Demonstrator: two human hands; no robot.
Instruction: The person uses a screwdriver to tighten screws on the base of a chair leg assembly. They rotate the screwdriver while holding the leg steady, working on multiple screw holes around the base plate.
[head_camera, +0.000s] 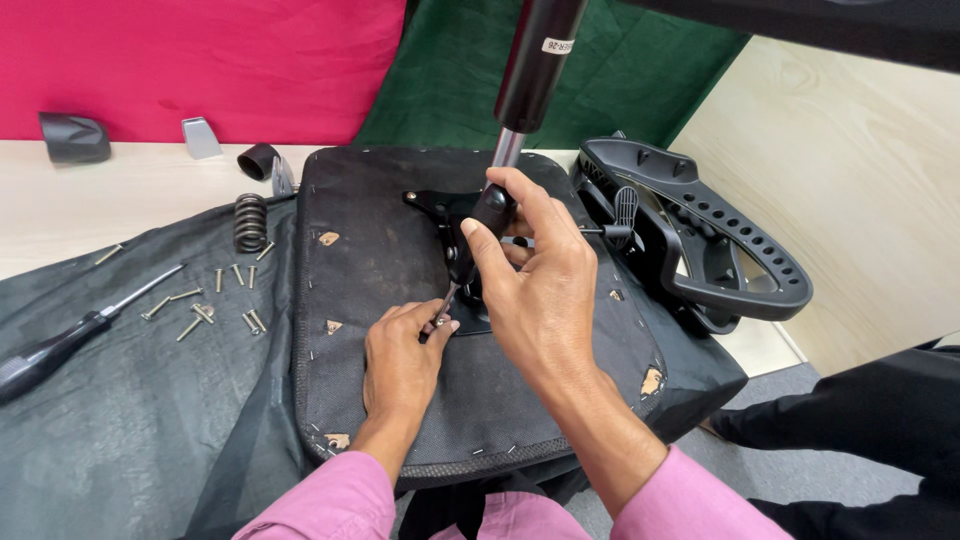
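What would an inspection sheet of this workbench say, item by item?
Surface: pale table partly under a dark cloth.
Job's things: upturned black seat cushion; screwdriver set at its metal plate; gas cylinder standing up from it.
Clutter: loose screws, coil spring, second screwdriver, black armrest frame, small plastic parts.
Grippers: right hand grips the screwdriver handle; left hand pinches its tip.
Cables: nothing seen.
Surroundings: red and green cloths behind; another person's dark trouser leg at right.
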